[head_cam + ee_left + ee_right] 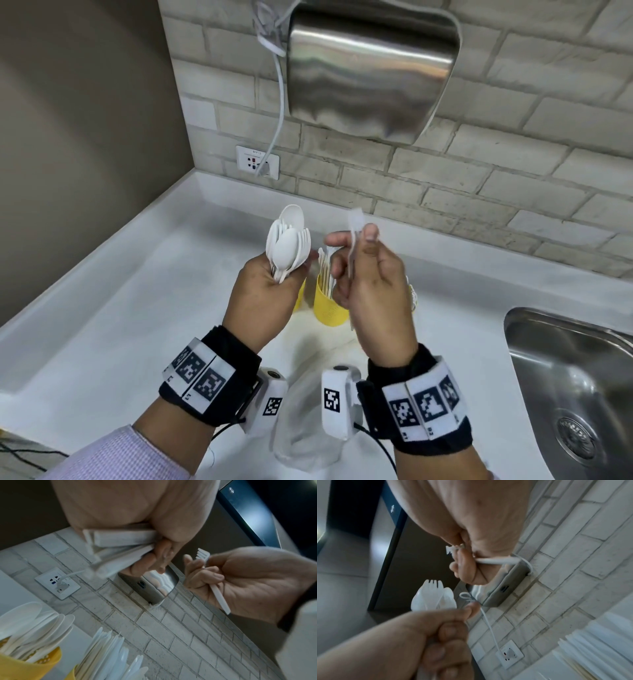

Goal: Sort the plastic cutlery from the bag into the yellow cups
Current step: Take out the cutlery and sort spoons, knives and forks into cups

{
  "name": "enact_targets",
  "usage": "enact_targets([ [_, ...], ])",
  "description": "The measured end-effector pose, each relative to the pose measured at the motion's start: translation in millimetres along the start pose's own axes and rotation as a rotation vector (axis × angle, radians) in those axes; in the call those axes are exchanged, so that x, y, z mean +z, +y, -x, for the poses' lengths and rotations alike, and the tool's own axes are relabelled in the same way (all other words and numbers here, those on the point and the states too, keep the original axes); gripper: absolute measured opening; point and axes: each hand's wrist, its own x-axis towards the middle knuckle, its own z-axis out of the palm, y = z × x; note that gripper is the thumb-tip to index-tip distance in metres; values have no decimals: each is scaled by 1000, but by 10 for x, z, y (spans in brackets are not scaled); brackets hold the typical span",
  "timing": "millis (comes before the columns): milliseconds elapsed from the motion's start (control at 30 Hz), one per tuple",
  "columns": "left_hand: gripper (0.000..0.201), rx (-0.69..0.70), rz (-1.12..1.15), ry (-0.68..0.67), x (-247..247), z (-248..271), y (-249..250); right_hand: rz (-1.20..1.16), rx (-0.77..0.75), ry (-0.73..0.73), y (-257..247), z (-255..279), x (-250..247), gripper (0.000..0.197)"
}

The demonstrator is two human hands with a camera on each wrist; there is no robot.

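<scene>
My left hand [274, 284] grips a bundle of white plastic spoons and forks [289, 240] by the handles, heads up, above the counter. My right hand [356, 240] pinches a single white fork [354, 222] between thumb and fingers, tines up; the left wrist view shows this fork [203, 555] with its handle crossing the palm. Below the hands stand yellow cups: one [329, 308] holds knives, another [300, 291] is mostly hidden behind my left hand. In the left wrist view one yellow cup [25, 668] holds spoons. The clear plastic bag [305, 425] lies between my wrists.
A steel sink [565, 377] is set into the white counter [120, 308] at the right. A metal hand dryer [370, 68] hangs on the brick wall, its white cord running down to a wall socket [257, 162].
</scene>
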Motion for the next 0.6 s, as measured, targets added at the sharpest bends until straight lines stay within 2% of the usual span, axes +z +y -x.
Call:
enact_targets([
  [100, 21, 19, -40, 24, -22, 0, -3, 262, -101, -71, 79, 69, 124, 63],
  [200, 18, 51, -59, 21, -44, 2, -18, 452, -196, -34, 123, 81, 207, 52],
  [267, 17, 69, -57, 21, -50, -5, -18, 487, -210, -15, 164, 64, 234, 45],
  [400, 27, 68, -24, 36, -49, 12, 41, 402, -218, -10, 184, 61, 255, 30],
  [467, 18, 83, -13, 19, -29, 36, 65, 304, -203, 19, 196, 47, 267, 22],
  [533, 17, 85, 4, -2, -4, 42, 74, 201, -126, 49, 228, 6, 273, 28],
  [600, 32, 94, 22, -30, 10, 50, 56, 84, -19, 33, 219, -38, 258, 35],
])
